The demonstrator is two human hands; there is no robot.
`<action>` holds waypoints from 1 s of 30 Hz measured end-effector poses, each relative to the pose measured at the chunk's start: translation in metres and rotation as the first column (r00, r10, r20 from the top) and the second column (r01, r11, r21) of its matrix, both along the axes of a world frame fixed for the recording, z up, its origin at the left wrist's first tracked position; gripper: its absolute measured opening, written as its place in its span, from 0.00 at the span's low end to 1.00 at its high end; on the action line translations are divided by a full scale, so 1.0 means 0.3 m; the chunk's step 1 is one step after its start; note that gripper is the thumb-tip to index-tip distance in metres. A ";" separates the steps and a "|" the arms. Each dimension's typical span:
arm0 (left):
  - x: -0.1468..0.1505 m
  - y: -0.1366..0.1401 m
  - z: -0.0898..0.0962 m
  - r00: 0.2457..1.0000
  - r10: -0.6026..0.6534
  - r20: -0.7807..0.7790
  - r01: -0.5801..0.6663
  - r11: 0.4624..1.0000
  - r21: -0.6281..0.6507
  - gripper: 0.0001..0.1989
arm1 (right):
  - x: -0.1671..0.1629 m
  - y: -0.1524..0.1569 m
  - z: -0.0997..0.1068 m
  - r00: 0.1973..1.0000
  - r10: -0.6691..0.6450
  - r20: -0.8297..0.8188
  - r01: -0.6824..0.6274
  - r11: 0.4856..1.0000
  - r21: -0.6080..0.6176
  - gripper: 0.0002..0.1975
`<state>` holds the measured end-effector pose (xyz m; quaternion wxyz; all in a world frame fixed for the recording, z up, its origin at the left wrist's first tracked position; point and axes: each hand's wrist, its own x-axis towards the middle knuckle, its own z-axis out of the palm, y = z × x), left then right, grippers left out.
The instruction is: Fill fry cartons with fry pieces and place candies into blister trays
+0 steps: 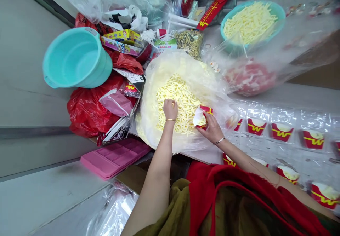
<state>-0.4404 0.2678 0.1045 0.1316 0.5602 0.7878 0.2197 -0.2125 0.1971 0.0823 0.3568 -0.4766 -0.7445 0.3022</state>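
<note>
A large clear plastic bag (pixel 152 87), its mouth spread wide, holds a heap of pale yellow fry-shaped pieces (pixel 180 94). My left hand (pixel 170 109) is in the heap with its fingers curled closed on some of the pieces; the fingertips are partly hidden. At the right side of the heap, my right hand (pixel 211 127) grips a small red fry carton (pixel 199 118) by its side. The carton is tilted, its white inside facing the heap, and some pale yellow shows in it.
Right of me, red cartons (pixel 283 132) lie in rows on clear plastic trays. Behind them are a filmy bag with pink pieces (pixel 249 76) and a turquoise basin (pixel 225 45) of fry-shaped pieces. Leftward stand a turquoise bucket (pixel 77 57), red bags (pixel 90 108) and pink trays (pixel 114 158).
</note>
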 end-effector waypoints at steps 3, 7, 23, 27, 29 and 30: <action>0.050 -0.107 0.070 0.993 -0.080 0.092 0.070 0.993 0.099 0.07 | -0.005 -0.002 0.006 1.000 -0.004 0.003 0.004 1.000 -0.009 0.36; 0.209 -0.296 0.206 0.946 -0.319 -0.056 0.320 0.948 0.005 0.11 | -0.011 -0.014 0.031 1.000 -0.004 -0.002 0.004 1.000 -0.012 0.35; 0.744 -0.372 0.210 0.846 -0.532 0.029 0.520 0.836 0.175 0.08 | 0.348 -0.183 0.138 0.967 -0.249 -0.055 0.251 0.968 0.028 0.28; 1.063 -0.350 0.175 0.638 -0.770 0.008 0.762 0.633 0.139 0.11 | 0.664 -0.214 0.088 0.888 -0.459 0.017 0.459 0.888 0.021 0.27; 1.275 -0.355 0.167 0.485 -0.874 0.027 0.871 0.486 0.072 0.13 | 0.869 -0.262 0.060 0.824 -0.563 0.061 0.563 0.826 0.019 0.26; 1.391 -0.364 0.163 0.408 -0.911 0.051 0.911 0.410 0.035 0.13 | 0.976 -0.297 0.048 0.787 -0.612 0.075 0.612 0.790 0.019 0.26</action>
